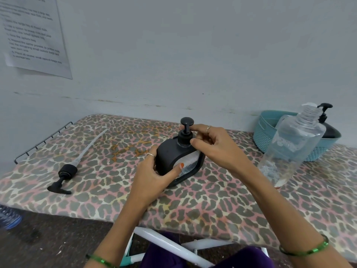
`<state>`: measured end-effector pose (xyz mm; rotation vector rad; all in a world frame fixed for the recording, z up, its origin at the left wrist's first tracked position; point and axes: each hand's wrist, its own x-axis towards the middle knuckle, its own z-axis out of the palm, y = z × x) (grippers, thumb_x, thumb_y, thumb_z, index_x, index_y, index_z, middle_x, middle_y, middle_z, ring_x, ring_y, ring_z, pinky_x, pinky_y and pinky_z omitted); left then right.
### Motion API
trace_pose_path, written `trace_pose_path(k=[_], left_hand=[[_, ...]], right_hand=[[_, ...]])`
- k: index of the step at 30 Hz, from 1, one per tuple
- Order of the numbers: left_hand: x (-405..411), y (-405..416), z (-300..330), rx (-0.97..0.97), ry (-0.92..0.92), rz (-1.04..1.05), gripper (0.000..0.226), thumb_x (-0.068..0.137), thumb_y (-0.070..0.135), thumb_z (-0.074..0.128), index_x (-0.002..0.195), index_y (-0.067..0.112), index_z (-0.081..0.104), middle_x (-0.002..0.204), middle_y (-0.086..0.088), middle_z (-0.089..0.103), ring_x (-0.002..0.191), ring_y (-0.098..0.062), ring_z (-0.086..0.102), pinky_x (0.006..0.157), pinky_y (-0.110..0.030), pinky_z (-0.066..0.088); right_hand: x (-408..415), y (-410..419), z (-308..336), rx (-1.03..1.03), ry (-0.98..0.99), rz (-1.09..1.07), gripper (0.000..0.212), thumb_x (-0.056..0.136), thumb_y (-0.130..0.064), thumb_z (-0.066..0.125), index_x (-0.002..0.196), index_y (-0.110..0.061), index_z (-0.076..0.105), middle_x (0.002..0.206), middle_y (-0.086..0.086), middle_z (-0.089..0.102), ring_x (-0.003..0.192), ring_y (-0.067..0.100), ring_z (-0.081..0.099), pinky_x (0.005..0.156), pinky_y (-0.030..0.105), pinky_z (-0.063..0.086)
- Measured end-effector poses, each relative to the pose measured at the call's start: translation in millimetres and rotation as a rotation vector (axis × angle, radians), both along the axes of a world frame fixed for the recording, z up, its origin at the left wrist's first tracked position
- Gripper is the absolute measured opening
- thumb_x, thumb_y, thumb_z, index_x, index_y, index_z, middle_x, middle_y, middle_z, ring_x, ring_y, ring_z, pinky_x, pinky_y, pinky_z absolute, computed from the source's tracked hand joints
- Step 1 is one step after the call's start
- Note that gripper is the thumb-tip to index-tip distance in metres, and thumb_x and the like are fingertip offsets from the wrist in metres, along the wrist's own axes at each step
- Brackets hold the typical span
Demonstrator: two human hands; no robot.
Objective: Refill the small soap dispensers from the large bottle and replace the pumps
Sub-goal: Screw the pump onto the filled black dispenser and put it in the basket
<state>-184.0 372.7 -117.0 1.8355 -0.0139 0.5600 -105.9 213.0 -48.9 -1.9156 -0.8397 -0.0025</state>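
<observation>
A small black soap dispenser [170, 157] with a clear window stands mid-table. My left hand [154, 175] grips its body from the front left, thumb on the window. A black pump [185, 132] sits in its neck, and my right hand [210, 144] pinches the pump collar between thumb and fingers. At the right stands the large clear bottle [295, 144], uncapped and nearly empty. Its long pump [65, 175] with a clear tube lies on the table at the left. A second black dispenser [328, 128] sits in the teal basket [264, 132].
The table wears a leopard-print cover [212, 206] and stands against a pale wall. A wire rack edge [42, 142] runs along the table's left end. A printed sheet [32, 35] hangs on the wall. White frame legs [170, 246] show below the front edge.
</observation>
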Motion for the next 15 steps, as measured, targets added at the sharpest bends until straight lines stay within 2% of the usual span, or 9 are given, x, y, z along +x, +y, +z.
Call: trace_pose_path(k=[4, 9, 15], left_hand=[[-0.1, -0.1, 0.0, 0.007, 0.006, 0.008, 0.047, 0.080, 0.021, 0.076, 0.107, 0.046, 0.048, 0.105, 0.021, 0.061, 0.095, 0.012, 0.059, 0.073, -0.006, 0.047], [0.1, 0.1, -0.2, 0.030, -0.004, 0.026, 0.049, 0.079, 0.021, 0.076, 0.107, 0.049, 0.047, 0.103, 0.024, 0.061, 0.094, 0.011, 0.060, 0.073, -0.007, 0.047], [-0.2, -0.2, 0.1, 0.032, -0.003, 0.027, 0.047, 0.079, 0.021, 0.076, 0.105, 0.048, 0.047, 0.104, 0.023, 0.060, 0.094, 0.013, 0.059, 0.072, -0.005, 0.046]], right_hand=[[2.7, 1.4, -3.8, 0.038, 0.011, -0.008, 0.019, 0.088, -0.015, 0.066, 0.105, -0.023, 0.062, 0.058, -0.001, 0.041, 0.047, 0.004, 0.032, 0.053, 0.014, 0.032], [3.5, 3.8, -6.6, 0.059, 0.004, -0.041, 0.023, 0.084, -0.023, 0.072, 0.103, -0.020, 0.059, 0.056, -0.001, 0.039, 0.048, 0.007, 0.032, 0.053, 0.018, 0.031], [1.1, 2.0, -0.4, 0.014, -0.019, -0.006, 0.034, 0.091, -0.022, 0.064, 0.124, -0.025, 0.057, 0.060, 0.004, 0.039, 0.049, 0.006, 0.032, 0.053, 0.016, 0.031]])
